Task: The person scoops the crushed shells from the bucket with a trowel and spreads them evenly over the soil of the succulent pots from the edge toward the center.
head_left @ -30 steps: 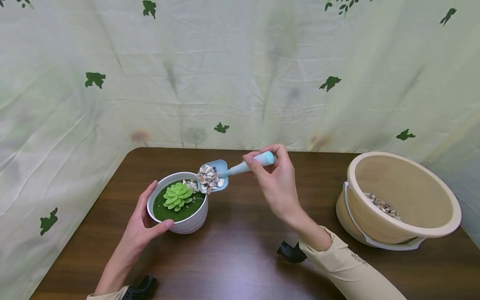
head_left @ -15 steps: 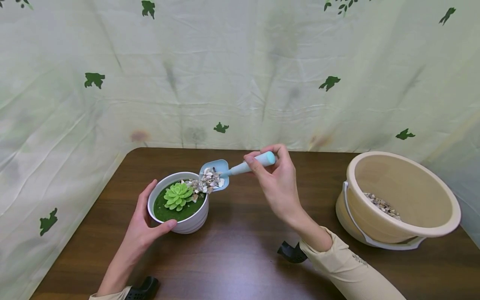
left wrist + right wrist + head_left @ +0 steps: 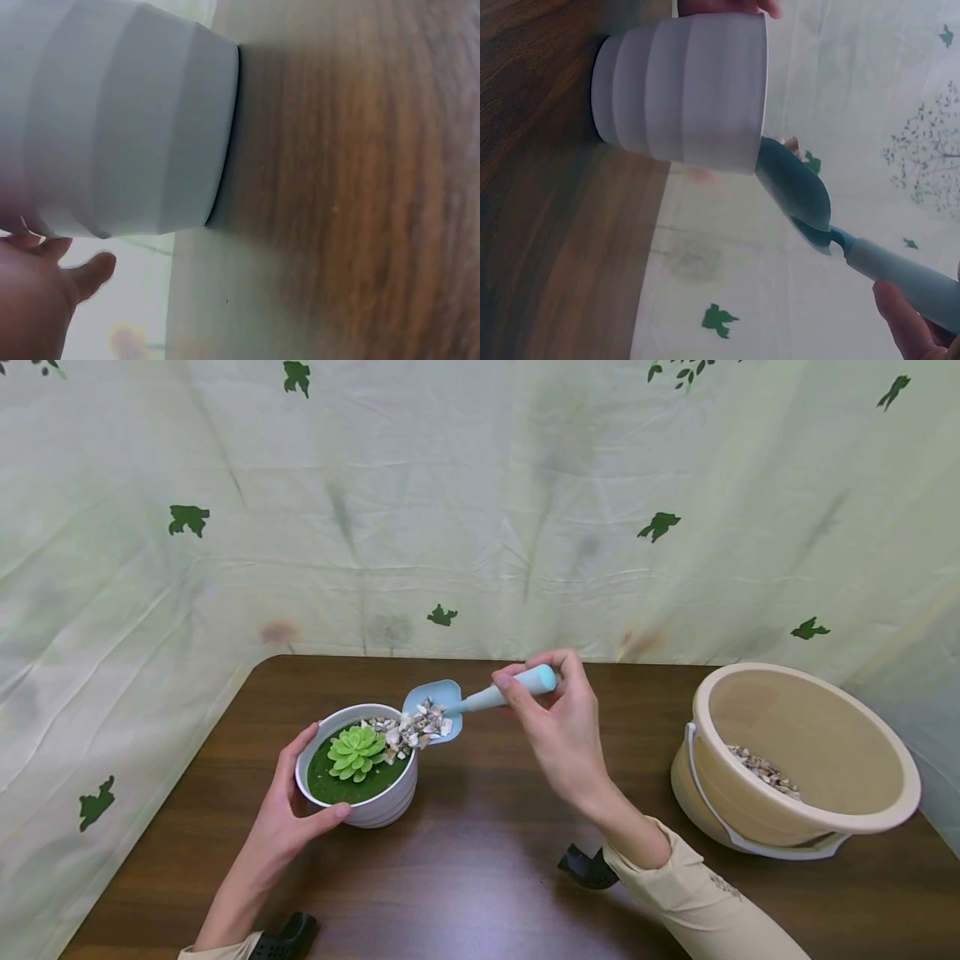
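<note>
A white ribbed flower pot [image 3: 384, 806] stands on the table at left centre, with a bright green succulent [image 3: 356, 752] over a green mossy surface. My left hand [image 3: 288, 814] holds the pot's left side, thumb at the near rim and fingers around the far side. My right hand [image 3: 564, 735] grips the handle of a light blue hand shovel [image 3: 900, 276], pinched between thumb and fingers. The shovel's blade tilts down at the pot's right rim. Pale gravel chips [image 3: 424, 722] lie on the blade and spread into the pot beside the succulent.
A large beige bucket [image 3: 693, 785] with a white handle stands at the right of the brown wooden table [image 3: 480, 860]. Some gravel [image 3: 763, 772] lies at its bottom. Behind the table hangs a pale curtain [image 3: 480, 510] with green leaf prints.
Gravel has slid off the blade into the pot, so the patch beside the succulent has grown and the blade carries less. My right hand has shifted slightly right; my left hand keeps its hold.
</note>
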{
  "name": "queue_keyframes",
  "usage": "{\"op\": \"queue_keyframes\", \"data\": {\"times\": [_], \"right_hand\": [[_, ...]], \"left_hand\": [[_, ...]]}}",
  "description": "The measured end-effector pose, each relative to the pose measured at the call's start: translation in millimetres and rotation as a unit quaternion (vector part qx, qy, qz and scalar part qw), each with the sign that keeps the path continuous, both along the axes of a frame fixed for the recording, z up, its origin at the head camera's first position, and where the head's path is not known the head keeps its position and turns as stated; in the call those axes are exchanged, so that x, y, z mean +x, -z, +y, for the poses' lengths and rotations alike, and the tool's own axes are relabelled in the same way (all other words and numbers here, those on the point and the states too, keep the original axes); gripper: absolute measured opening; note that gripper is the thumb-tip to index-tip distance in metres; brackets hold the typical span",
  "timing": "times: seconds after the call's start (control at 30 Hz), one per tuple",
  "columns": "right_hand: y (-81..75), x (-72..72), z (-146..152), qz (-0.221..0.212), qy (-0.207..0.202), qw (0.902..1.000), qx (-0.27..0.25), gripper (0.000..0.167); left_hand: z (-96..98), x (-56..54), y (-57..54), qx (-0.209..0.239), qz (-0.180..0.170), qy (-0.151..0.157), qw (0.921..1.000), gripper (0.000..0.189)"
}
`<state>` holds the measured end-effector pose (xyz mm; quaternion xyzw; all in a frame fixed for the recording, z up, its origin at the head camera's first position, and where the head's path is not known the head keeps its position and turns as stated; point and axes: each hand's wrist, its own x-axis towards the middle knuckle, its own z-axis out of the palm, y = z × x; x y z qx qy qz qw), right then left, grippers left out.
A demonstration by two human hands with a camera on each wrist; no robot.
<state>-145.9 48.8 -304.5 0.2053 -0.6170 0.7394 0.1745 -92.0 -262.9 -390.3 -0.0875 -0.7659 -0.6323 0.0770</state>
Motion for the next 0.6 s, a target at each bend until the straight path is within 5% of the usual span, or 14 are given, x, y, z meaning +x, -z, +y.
{"op": "queue_keyframes", "data": {"times": [0.27, 0.6], "right_hand": [[-0.6, 2.0, 1.2, 0.001, 0.005, 1.0, 0.006, 0.031], [-1.4, 3.3, 1.4, 0.001, 0.005, 1.0, 0.008, 0.031]], "left_hand": [[-0.2, 1.1, -1.2, 0.028, 0.004, 0.011, 0.9995, 0.091], [4.7, -0.4, -2.1, -0.011, 0.015, -0.037, 0.9992, 0.101]]}}
